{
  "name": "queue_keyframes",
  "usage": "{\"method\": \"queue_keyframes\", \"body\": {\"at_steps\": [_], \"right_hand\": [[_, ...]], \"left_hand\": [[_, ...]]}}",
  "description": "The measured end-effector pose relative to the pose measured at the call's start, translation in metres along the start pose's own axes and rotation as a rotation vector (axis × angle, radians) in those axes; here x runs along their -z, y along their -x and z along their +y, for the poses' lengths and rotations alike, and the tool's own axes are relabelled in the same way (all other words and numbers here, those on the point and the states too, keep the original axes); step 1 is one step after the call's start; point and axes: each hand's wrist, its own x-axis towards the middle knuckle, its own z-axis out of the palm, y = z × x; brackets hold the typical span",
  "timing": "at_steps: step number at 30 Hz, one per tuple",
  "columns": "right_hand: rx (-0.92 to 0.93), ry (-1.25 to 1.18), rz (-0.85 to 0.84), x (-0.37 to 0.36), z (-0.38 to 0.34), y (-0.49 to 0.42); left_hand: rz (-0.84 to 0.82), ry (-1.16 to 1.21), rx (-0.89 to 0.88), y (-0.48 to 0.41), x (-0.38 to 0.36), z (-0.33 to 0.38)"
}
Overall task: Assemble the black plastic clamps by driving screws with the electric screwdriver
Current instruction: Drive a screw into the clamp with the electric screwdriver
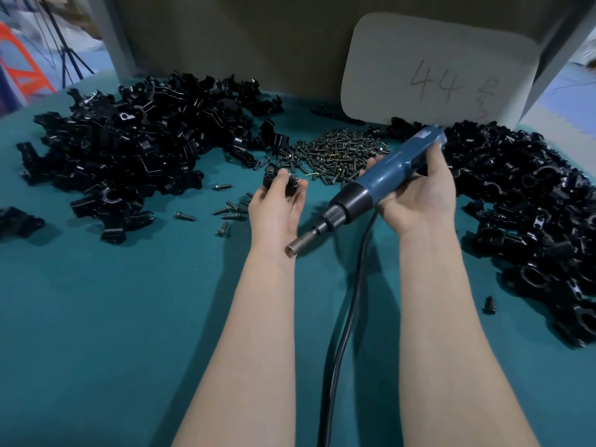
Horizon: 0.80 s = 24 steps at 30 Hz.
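Clamp [280, 181]: small black piece in the fingertips of the left hand, raised over the table just in front of the screw pile.
Left hand [277, 206]: palm up, fingers and thumb curled, pinching the clamp at its top end.
Right hand [419, 195]: wrapped around the body of the screwdriver, thumb along its upper side.
Screwdriver [380, 182]: blue-grey body with a black collar, slanted down to the left; its metal tip sits near the left wrist, apart from the clamp.
Cord [346, 304]: black, hanging from under the right hand and running down between the two forearms.
Screw pile [338, 153]: heap of dark screws at the middle back of the table, between the two black heaps.
Loose screws [222, 211]: a few scattered left of the left hand.
Left heap [129, 140]: big mound of black clamp parts at the back left.
Right heap [532, 204]: second mound of black parts along the right side, just beside the right hand.
Table [96, 317]: covered in teal cloth.
Card [435, 69]: white, rounded corners, marked "44", standing behind the screw pile.
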Motion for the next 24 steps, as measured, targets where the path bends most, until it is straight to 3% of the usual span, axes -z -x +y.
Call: {"method": "queue_keyframes", "body": {"at_steps": [7,15,24], "right_hand": [[-0.037,-0.236,-0.082,-0.002,-0.005,0.002],[-0.032,-0.414,-0.163,-0.008,-0.006,0.009],[-0.019,-0.369,-0.193,-0.010,-0.009,0.011]], "left_hand": [[0.031,0.044,0.007,0.001,-0.003,-0.003],[0.072,-0.195,-0.054,0.002,-0.007,-0.010],[0.077,-0.357,-0.141,-0.001,-0.007,-0.015]]}}
